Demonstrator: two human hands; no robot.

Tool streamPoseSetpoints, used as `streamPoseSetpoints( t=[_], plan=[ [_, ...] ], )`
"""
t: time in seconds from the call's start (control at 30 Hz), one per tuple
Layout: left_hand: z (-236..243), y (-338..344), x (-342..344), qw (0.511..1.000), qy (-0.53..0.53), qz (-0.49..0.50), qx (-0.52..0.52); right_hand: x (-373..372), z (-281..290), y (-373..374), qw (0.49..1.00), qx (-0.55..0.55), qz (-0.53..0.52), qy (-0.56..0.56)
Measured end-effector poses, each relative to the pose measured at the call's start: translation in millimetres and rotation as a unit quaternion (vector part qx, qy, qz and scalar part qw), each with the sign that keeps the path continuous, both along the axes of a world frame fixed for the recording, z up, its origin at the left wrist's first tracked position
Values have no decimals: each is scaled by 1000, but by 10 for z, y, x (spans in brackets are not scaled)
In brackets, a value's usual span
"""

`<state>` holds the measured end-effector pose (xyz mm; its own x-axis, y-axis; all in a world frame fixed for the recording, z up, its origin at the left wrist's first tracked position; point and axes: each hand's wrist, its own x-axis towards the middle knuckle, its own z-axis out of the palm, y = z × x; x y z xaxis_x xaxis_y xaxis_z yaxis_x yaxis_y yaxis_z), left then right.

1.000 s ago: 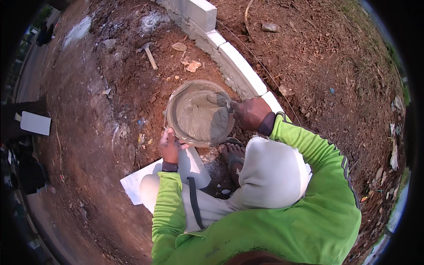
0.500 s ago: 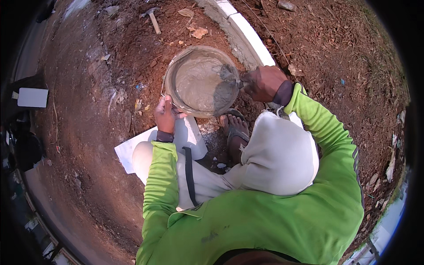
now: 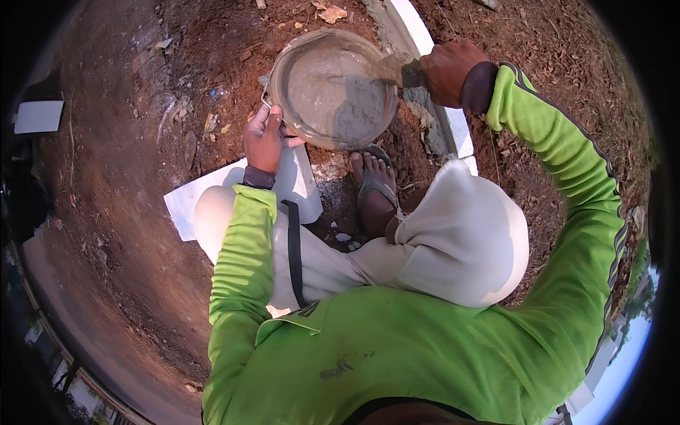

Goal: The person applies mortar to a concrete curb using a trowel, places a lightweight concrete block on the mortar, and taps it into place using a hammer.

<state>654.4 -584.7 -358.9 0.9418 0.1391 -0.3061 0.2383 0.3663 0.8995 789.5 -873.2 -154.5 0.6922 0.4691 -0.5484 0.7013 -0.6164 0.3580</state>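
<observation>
A round bucket [image 3: 319, 92] of wet grey mortar sits in front of me above my sandalled foot [image 3: 368, 180]. My left hand [image 3: 265, 134] is closed on its near-left side by the wire handle [image 3: 266, 95], fingertips under the rim. My right hand [image 3: 453, 74] grips a mortar-smeared trowel [image 3: 411, 72], whose blade reaches to the bucket's right rim, partly hard to make out. Under the bucket's near-left side lies a white block [image 3: 294, 177].
A low white block edging [image 3: 464, 134] on a mortar bed runs along the right, with a thin string beside it. Brown soil [image 3: 156, 198] surrounds me, with debris. A white board [image 3: 39, 115] and dark items are at far left, near a paved road.
The bucket and both hands appear higher in the view. My right hand has shifted up and right with the trowel, which has lifted from the mortar toward the rim.
</observation>
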Motion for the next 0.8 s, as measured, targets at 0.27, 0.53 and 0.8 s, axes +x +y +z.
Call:
streamPoseSetpoints(
  t=[0.27,0.53,0.8],
  plan=[
    [72,-89,20,999,33,14,-4,-63,-387,-67,838,67,-358,406],
    [46,-59,57,999,37,2,-22,55,-404,131,787,264,-356,430],
    [-100,76,53,1000,27,-10,0,90,246,61,988,137,62,-25]
  ],
)
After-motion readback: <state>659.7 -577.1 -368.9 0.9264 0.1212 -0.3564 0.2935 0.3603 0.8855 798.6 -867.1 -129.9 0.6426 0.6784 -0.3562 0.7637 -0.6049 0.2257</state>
